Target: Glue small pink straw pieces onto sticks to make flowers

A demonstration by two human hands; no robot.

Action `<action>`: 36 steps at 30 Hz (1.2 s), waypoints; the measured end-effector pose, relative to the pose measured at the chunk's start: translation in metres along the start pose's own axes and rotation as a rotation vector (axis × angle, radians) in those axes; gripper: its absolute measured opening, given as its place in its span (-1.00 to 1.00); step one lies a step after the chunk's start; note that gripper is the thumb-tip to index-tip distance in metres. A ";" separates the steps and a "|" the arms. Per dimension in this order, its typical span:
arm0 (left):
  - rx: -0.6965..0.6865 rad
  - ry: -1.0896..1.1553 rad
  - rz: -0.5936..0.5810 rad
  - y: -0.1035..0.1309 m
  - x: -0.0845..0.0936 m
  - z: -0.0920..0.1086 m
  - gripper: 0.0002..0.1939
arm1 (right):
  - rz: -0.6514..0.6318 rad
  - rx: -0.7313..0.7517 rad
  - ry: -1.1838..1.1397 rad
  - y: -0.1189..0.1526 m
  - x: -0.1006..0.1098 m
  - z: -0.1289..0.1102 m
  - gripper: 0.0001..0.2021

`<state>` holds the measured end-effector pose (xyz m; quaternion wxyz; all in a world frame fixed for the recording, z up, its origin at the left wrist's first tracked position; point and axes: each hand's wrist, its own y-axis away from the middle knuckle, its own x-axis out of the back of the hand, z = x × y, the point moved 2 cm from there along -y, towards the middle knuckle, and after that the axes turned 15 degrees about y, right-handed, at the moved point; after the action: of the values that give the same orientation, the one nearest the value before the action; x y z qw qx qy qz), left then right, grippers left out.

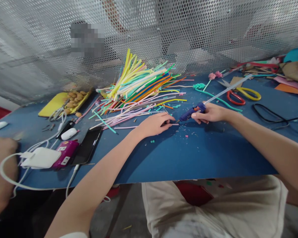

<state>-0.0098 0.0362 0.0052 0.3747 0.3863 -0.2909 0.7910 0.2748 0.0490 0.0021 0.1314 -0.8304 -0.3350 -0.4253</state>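
Observation:
My right hand is wrapped round a dark blue hot glue gun. A long translucent glue stick juts out of its back, up to the right. The nozzle points left and down, close to the fingertips of my left hand. That hand rests on the table with its fingers curled and pinched on a thin lilac pipe cleaner, whose tip shows just beyond them under the nozzle. Between the hands lie small pink and green scraps.
Behind my hands is a big heap of coloured pipe cleaners. Scissors and a black cable lie right. At left are a phone, a purple power strip, white cables and another person's arm. A perforated metal screen stands behind.

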 end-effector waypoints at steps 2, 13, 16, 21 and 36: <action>-0.001 0.005 0.004 0.000 0.000 0.000 -0.72 | 0.004 -0.013 0.000 0.000 0.001 0.001 -0.45; -0.001 -0.069 0.124 -0.001 0.001 0.000 -0.71 | -0.003 0.036 -0.036 -0.001 0.000 0.003 -0.45; 0.001 -0.132 0.175 -0.003 0.000 -0.003 -0.71 | -0.012 0.042 -0.044 0.000 0.002 0.003 -0.44; -0.055 -0.134 0.170 -0.008 -0.005 -0.006 -0.72 | -0.053 0.024 -0.015 0.001 0.007 0.004 -0.42; -0.088 -0.181 0.103 -0.007 -0.004 -0.010 -0.70 | -0.045 -0.013 -0.014 -0.001 0.004 0.007 -0.43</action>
<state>-0.0061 0.0463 -0.0021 0.3222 0.4237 -0.3775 0.7577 0.2809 0.0551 0.0010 0.1140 -0.8265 -0.3520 -0.4244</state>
